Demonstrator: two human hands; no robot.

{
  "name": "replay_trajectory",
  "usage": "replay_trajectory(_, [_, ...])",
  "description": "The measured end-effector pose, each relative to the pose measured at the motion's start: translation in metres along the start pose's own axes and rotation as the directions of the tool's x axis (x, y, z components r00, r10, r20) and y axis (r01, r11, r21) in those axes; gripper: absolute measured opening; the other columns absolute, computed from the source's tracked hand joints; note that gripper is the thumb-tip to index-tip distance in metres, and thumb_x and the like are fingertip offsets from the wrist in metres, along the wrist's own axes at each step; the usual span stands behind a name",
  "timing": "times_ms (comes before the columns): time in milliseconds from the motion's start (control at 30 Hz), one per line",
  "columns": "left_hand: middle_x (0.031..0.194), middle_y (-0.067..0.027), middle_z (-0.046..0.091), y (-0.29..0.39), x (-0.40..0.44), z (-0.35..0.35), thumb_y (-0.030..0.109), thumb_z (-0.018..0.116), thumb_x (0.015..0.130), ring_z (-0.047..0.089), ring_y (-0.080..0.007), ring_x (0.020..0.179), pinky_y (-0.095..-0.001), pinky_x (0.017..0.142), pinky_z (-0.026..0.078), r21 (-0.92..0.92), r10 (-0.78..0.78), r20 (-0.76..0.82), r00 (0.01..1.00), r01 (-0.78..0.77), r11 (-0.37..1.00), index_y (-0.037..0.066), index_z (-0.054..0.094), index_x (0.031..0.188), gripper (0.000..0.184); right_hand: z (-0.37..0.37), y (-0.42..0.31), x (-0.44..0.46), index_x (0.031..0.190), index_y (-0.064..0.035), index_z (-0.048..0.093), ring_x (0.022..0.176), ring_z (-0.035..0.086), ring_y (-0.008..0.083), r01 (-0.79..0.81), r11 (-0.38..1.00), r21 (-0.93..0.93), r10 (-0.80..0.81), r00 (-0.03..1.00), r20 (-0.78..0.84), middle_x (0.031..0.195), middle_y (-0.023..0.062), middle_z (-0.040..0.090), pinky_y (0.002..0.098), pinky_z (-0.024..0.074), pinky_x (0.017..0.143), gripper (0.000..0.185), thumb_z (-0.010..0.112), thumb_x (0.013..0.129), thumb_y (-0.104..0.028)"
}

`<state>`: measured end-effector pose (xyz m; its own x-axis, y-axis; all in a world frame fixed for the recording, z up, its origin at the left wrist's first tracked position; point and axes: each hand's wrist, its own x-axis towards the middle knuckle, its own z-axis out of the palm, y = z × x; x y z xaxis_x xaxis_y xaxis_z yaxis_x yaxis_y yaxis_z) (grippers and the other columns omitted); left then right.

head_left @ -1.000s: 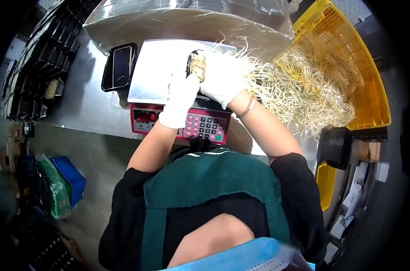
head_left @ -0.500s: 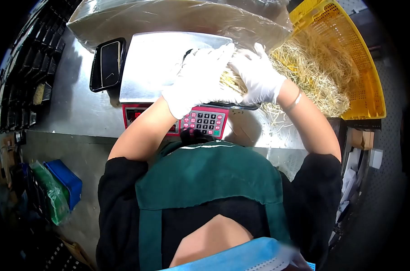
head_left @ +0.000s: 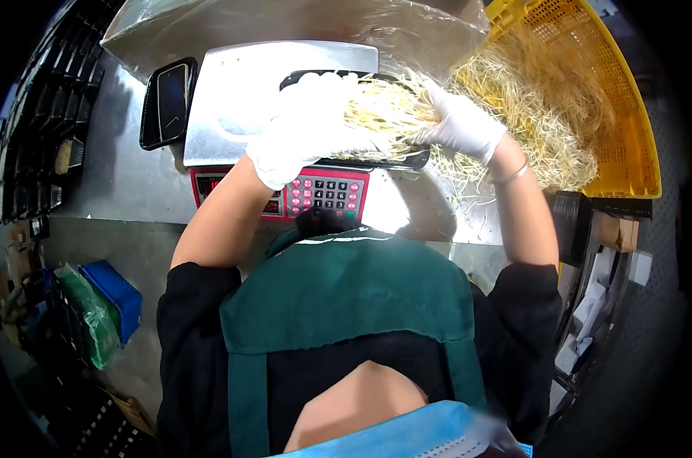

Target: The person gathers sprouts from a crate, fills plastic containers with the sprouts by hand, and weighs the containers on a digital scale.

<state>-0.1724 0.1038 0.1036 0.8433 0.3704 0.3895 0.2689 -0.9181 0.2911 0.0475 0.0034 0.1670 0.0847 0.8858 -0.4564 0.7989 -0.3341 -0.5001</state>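
Observation:
A bundle of pale yellow bean sprouts [head_left: 392, 111] lies in or just over a black plastic tray [head_left: 415, 160], whose rim shows around it. The tray rests on the right part of a digital scale with a steel plate [head_left: 235, 91] and red keypad front. My left hand [head_left: 312, 118], in a white glove washed out by glare, is closed around the left end of the bundle. My white-gloved right hand [head_left: 464, 126] grips its right end, thumb and fingers on the strands. The tray's middle is hidden under the sprouts.
A yellow perforated crate [head_left: 628, 114] at the right spills a heap of sprouts [head_left: 537, 122] onto the steel table. Left of the scale lies a black tray holding a phone-like object [head_left: 172, 99]. Clear plastic film [head_left: 285, 30] spans the back; stacked black trays [head_left: 52, 130] stand far left.
My hands have moved apart, the right one outward to the right, and more of the sprouts and black tray show between them. The whole view has shifted slightly.

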Motion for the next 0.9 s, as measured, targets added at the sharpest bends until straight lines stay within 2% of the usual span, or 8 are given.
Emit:
replay_trajectory(200, [0.116, -0.0147, 0.059, -0.017, -0.021, -0.009, 0.017, 0.075, 0.077, 0.056, -0.0271, 0.103, -0.0362, 0.088, 0.046, 0.142, 0.073, -0.147, 0.986, -0.052, 0.988, 0.000, 0.055, 0.125, 0.055, -0.002, 0.060, -0.043, 0.124, -0.0127, 0.060, 0.048, 0.051, 0.0040, 0.014, 0.937, 0.349, 0.081, 0.964, -0.254, 0.080, 0.0020, 0.069, 0.0200, 0.0435, 0.042, 0.035, 0.056, 0.090, -0.009])
replay_trajectory(267, [0.119, -0.0159, 0.059, -0.017, -0.025, -0.009, 0.017, 0.076, 0.076, 0.055, -0.0283, 0.107, -0.0366, 0.090, 0.046, -0.169, -0.005, -0.228, 0.974, -0.035, 0.985, -0.001, 0.055, 0.124, 0.055, 0.032, 0.102, -0.032, 0.126, -0.0147, 0.060, 0.093, 0.060, 0.0115, 0.076, 0.864, 0.498, 0.131, 0.921, -0.368, 0.110, 0.0076, 0.067, 0.0282, 0.0509, 0.079, 0.040, 0.063, 0.086, -0.017])
replay_trajectory(367, [0.107, -0.0166, 0.064, -0.007, -0.025, -0.025, 0.017, 0.077, 0.076, 0.061, -0.0270, 0.096, -0.0359, 0.086, 0.049, -0.214, -0.143, -0.080, 0.986, 0.123, 0.969, -0.003, 0.056, 0.121, 0.053, 0.097, 0.149, -0.031, 0.137, -0.0130, 0.047, 0.129, 0.039, 0.0308, -0.197, 0.909, -0.366, -0.018, 0.862, -0.507, 0.141, 0.0120, 0.044, 0.0407, 0.0310, 0.107, 0.067, 0.071, 0.079, -0.035])
replay_trajectory(467, [0.100, -0.0142, 0.067, 0.006, -0.029, -0.063, 0.016, 0.077, 0.076, 0.065, -0.0234, 0.084, -0.0346, 0.080, 0.052, -0.005, -0.272, 0.102, 0.957, 0.273, 0.962, -0.005, 0.056, 0.120, 0.053, 0.174, 0.121, -0.047, 0.140, -0.0132, 0.039, 0.132, 0.033, 0.0385, 0.052, 0.960, -0.273, -0.219, 0.750, -0.625, 0.142, 0.0144, 0.040, 0.0460, 0.0250, 0.111, 0.074, 0.070, 0.077, -0.037])
replay_trajectory(567, [0.088, -0.0027, 0.065, 0.014, -0.045, -0.081, 0.009, 0.074, 0.082, 0.060, -0.0094, 0.080, -0.0228, 0.069, 0.051, -0.851, -0.629, -0.058, 0.775, 0.292, 0.437, 0.000, 0.066, 0.099, 0.021, 0.184, 0.076, -0.044, 0.129, -0.0139, 0.052, 0.123, 0.044, 0.0343, 0.193, 0.792, -0.579, -0.474, 0.792, -0.385, 0.127, 0.0172, 0.053, 0.0494, 0.0310, 0.105, 0.050, 0.063, 0.080, -0.021])
replay_trajectory(733, [0.107, -0.0139, 0.067, -0.036, -0.069, -0.099, 0.018, 0.052, 0.096, 0.063, -0.0172, 0.100, -0.0306, 0.095, 0.045, -0.864, -0.592, -0.296, 0.750, 0.055, 0.501, -0.003, 0.060, 0.117, 0.031, 0.110, 0.141, 0.039, 0.141, -0.0048, 0.037, 0.131, 0.037, 0.0400, -0.098, 0.848, -0.521, -0.387, 0.557, -0.735, 0.141, 0.0215, 0.042, 0.0490, 0.0254, 0.110, 0.068, 0.060, 0.078, -0.013])
replay_trajectory(800, [0.109, -0.0138, 0.065, -0.056, -0.091, -0.106, 0.020, 0.055, 0.095, 0.062, -0.0179, 0.100, -0.0311, 0.094, 0.047, -0.871, -0.636, -0.222, 0.739, 0.143, 0.470, -0.003, 0.056, 0.121, 0.035, 0.084, 0.121, 0.033, 0.142, -0.0007, 0.033, 0.131, 0.039, 0.0347, 0.422, 0.906, 0.044, -0.235, 0.586, -0.775, 0.142, 0.0195, 0.040, 0.0444, 0.0301, 0.110, 0.066, 0.055, 0.081, -0.011])
replay_trajectory(900, [0.119, -0.0149, 0.058, -0.044, -0.082, -0.087, 0.022, 0.059, 0.092, 0.059, -0.0192, 0.105, -0.0332, 0.094, 0.047, -0.397, -0.510, -0.222, 0.831, 0.400, 0.826, 0.000, 0.050, 0.128, 0.043, 0.082, 0.049, 0.019, 0.143, -0.0023, 0.031, 0.128, 0.043, 0.0302, 0.568, 0.209, 0.796, 0.262, 0.752, -0.605, 0.145, 0.0163, 0.038, 0.0419, 0.0355, 0.107, 0.054, 0.043, 0.097, -0.027])
